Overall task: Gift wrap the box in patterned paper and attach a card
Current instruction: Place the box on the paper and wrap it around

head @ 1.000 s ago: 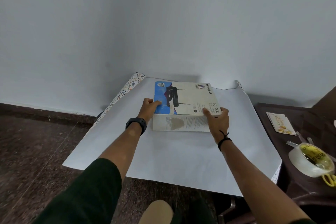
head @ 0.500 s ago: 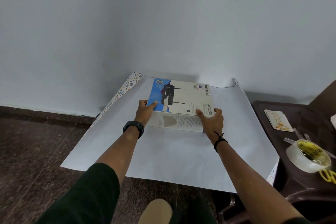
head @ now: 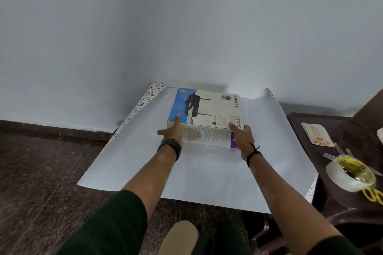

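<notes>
The box, a white and blue router carton, lies flat on the wrapping paper. The paper is spread white side up, and its patterned side shows only at the curled edges. My left hand touches the box's near left corner with straight fingers, one fingertip on the top face and the thumb spread out to the left. My right hand grips the near right corner, thumb on top and fingers round the side. The card lies on the dark table to the right.
A roll of clear tape and yellow scissors sit on the dark brown table at the right. The paper overhangs its support above a dark speckled floor. A pale wall stands close behind the box.
The box has slid away from me toward the wall and turned slightly. My left hand went from gripping the corner to touching it with straight fingers. My right hand kept its hold.
</notes>
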